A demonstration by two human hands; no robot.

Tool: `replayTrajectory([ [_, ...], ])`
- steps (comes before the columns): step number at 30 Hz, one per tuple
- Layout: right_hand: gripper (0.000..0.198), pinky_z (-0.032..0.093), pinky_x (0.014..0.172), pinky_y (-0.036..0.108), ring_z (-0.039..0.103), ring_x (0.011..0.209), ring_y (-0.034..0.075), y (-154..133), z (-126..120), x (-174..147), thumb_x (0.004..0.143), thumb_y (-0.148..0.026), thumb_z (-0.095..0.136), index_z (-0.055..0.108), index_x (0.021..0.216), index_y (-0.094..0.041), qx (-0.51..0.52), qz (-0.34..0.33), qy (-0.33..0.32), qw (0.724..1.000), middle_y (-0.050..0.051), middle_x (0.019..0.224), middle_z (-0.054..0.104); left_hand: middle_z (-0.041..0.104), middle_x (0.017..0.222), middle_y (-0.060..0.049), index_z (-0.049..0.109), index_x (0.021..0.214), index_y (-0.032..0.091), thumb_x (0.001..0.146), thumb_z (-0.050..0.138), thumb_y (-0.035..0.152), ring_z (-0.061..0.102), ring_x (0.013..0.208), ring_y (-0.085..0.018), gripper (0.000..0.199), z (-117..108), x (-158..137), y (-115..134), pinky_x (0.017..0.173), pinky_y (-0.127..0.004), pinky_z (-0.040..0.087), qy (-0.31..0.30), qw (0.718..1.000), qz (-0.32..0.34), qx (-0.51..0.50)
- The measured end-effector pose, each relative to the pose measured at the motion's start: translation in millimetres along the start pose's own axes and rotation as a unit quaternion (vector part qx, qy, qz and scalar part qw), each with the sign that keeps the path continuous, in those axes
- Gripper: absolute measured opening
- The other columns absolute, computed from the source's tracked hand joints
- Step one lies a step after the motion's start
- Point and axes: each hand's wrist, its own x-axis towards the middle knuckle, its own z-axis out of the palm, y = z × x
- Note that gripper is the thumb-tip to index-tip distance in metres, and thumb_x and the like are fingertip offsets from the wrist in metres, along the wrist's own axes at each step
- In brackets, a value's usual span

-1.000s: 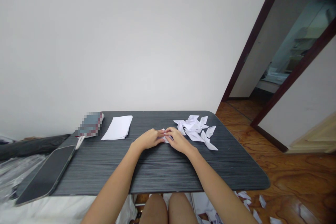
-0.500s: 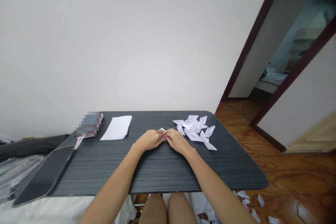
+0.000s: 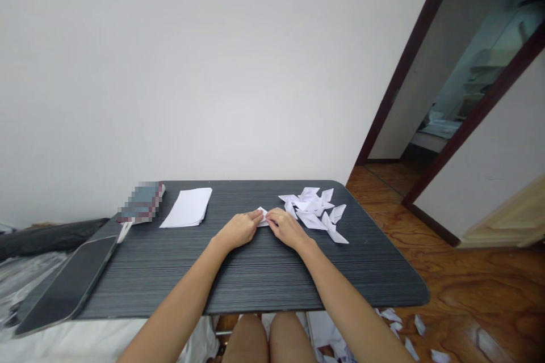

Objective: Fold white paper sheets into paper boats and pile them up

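Observation:
A small folded piece of white paper (image 3: 263,221) lies on the dark table between my two hands, partly hidden under the fingers. My left hand (image 3: 242,228) is closed on its left side, fingertips pressed on the paper. From the right, my right hand (image 3: 286,226) pinches the paper's other side with thumb and fingers. Close to the right hand is a loose pile of folded white paper pieces (image 3: 313,204) with pointed ends. Farther left lies a stack of white paper sheets (image 3: 187,207).
The dark table (image 3: 255,289) stands against a white wall. At its left are a blurred-out packet (image 3: 142,202) and a dark flat panel (image 3: 70,283) with a light edge. Paper scraps (image 3: 419,324) lie on the wooden floor at right, and a doorway opens beyond.
My hands have drawn slightly apart, so more of the folded paper shows between them. The whole view has shifted a little.

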Motion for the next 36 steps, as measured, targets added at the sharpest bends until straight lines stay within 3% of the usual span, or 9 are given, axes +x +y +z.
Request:
replayTrajectory([
  [5,0.019,0.041,0.081,0.029,0.05,0.091,0.016,2.0,2.3,-1.3,0.078,-0.01,0.042,0.06,0.084,-0.016,0.021,-0.027,-0.014,0.999,0.006,0.091,0.059,0.043,0.125,-0.006,0.043,0.118,0.018,0.084,0.03,0.017,0.04,0.114,-0.015,0.036,2.6,-5.2,-1.0,0.095,-0.028,0.033,0.017,1.0,0.008,-0.021],
  [10,0.02,0.041,0.08,0.028,0.05,0.09,0.015,2.7,2.8,-1.1,0.079,-0.009,0.04,0.059,0.084,-0.015,0.037,-0.011,-0.011,0.999,0.007,0.089,0.059,0.049,0.119,-0.007,0.05,0.112,0.017,0.085,0.03,0.019,0.041,0.113,-0.016,0.034,1.4,-3.5,-2.9,0.094,-0.03,0.034,0.02,0.999,0.004,-0.04],
  [15,0.019,0.04,0.076,0.028,0.05,0.083,0.015,2.3,1.0,0.3,0.08,-0.009,0.039,0.057,0.077,-0.014,0.046,0.002,-0.012,0.999,0.006,0.08,0.058,0.058,0.104,-0.006,0.06,0.096,0.018,0.084,0.034,0.021,0.05,0.098,-0.016,0.028,-5.9,-16.2,-9.8,0.085,-0.03,0.039,0.054,0.994,-0.009,-0.095],
  [22,0.015,0.038,0.074,0.029,0.048,0.079,0.015,8.9,0.2,-1.1,0.079,-0.01,0.04,0.053,0.073,-0.014,0.062,0.044,0.009,0.997,0.005,0.078,0.055,0.057,0.078,-0.004,0.058,0.068,0.015,0.082,0.037,0.024,0.05,0.076,-0.014,0.027,-14.7,-26.7,-17.6,0.073,-0.028,0.04,0.09,0.978,-0.097,-0.159],
  [26,0.012,0.037,0.073,0.029,0.048,0.079,0.015,13.5,1.1,-0.8,0.078,-0.011,0.042,0.053,0.073,-0.014,0.07,0.065,0.004,0.995,0.005,0.079,0.053,0.055,0.082,-0.004,0.056,0.081,0.015,0.078,0.04,0.02,0.048,0.078,-0.014,0.017,-20.0,-25.2,-11.3,0.074,-0.028,0.039,0.108,0.971,-0.118,-0.175],
  [31,0.011,0.037,0.074,0.029,0.048,0.079,0.015,6.5,3.9,1.9,0.078,-0.011,0.042,0.053,0.074,-0.014,0.063,0.053,-0.011,0.997,0.004,0.079,0.053,0.049,0.103,-0.005,0.049,0.109,0.02,0.076,0.047,0.027,0.044,0.095,-0.018,0.033,-21.1,-21.8,0.1,0.083,-0.032,0.035,0.069,0.982,-0.065,-0.163],
  [36,0.011,0.037,0.075,0.028,0.046,0.081,0.014,-3.9,0.9,2.0,0.078,-0.012,0.044,0.055,0.078,-0.015,0.072,0.018,-0.036,0.997,0.004,0.08,0.053,0.051,0.095,-0.004,0.06,0.096,0.022,0.082,0.04,0.03,0.045,0.089,-0.015,0.025,-9.0,-16.4,1.0,0.081,-0.03,0.035,0.036,0.987,-0.038,-0.152],
])
